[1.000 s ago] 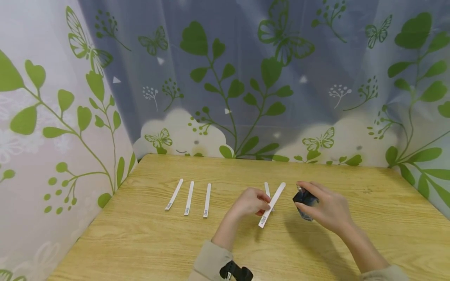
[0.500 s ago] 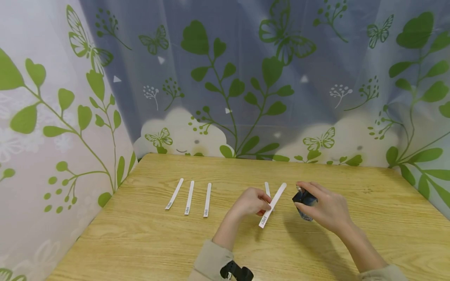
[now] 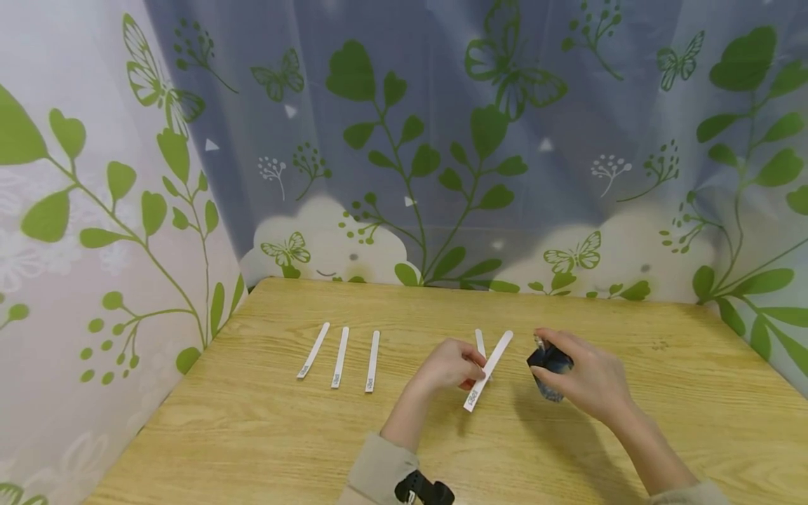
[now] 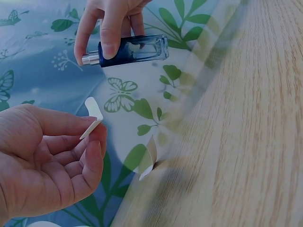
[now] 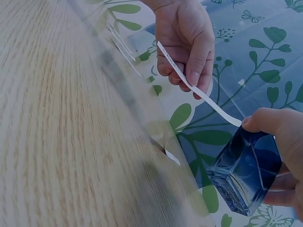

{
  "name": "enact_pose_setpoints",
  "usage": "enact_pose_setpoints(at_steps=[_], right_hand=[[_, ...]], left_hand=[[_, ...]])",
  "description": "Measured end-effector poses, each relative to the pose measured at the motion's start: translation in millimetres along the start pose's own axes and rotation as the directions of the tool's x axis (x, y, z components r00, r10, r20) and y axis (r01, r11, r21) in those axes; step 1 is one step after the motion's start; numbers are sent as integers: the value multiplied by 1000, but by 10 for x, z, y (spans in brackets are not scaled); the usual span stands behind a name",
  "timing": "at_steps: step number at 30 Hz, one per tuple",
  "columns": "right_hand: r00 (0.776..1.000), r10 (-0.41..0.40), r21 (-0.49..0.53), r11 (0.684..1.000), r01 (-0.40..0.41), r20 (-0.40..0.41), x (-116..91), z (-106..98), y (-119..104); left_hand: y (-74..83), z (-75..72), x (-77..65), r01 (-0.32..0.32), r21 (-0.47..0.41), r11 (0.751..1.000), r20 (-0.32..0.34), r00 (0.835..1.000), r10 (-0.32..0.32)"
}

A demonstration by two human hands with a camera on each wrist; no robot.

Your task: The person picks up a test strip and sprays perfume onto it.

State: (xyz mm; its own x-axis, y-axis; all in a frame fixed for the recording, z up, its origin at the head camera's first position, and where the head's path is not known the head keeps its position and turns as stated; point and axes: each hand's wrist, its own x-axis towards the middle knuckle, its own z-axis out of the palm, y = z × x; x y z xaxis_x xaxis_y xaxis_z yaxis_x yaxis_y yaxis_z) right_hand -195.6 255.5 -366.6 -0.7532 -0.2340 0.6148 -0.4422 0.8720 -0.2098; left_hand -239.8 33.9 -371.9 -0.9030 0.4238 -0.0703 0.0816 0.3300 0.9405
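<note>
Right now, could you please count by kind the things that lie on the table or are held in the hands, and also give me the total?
White strips: 5 (4 on the table, 1 in the left hand)
Blue glass bottle: 1 (in the right hand)
Total: 6

The left hand [image 3: 451, 365] pinches a white strip [image 3: 491, 366]; the right hand [image 3: 593, 379] holds a bottle [image 3: 555, 362].
</note>
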Motion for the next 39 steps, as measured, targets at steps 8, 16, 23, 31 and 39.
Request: enact_pose_setpoints(at_steps=[8,16,23,31,39], right_hand=[[1000,24,18,1000,-24,16,11,-14,-16],[998,48,41,998,-50,50,34,-29,-14],[996,48,43,998,-52,78,49,-28,-33],[999,10,56,998,-12,39,31,-7,-41],[995,53,55,997,-57,79,44,-23,-61]], left_hand=[[6,-7,-7,-4,11,1000,-1,1000,4],[19,-19,-11,-2,-3,1000,-10,1000,2],[-7,-16,-8,9,1,1000,-13,1000,-9],[-13,-20,-14,5,3,1000,-17,1000,-5],[1,-28,-14,-5,12,1000,-11,1000,5]])
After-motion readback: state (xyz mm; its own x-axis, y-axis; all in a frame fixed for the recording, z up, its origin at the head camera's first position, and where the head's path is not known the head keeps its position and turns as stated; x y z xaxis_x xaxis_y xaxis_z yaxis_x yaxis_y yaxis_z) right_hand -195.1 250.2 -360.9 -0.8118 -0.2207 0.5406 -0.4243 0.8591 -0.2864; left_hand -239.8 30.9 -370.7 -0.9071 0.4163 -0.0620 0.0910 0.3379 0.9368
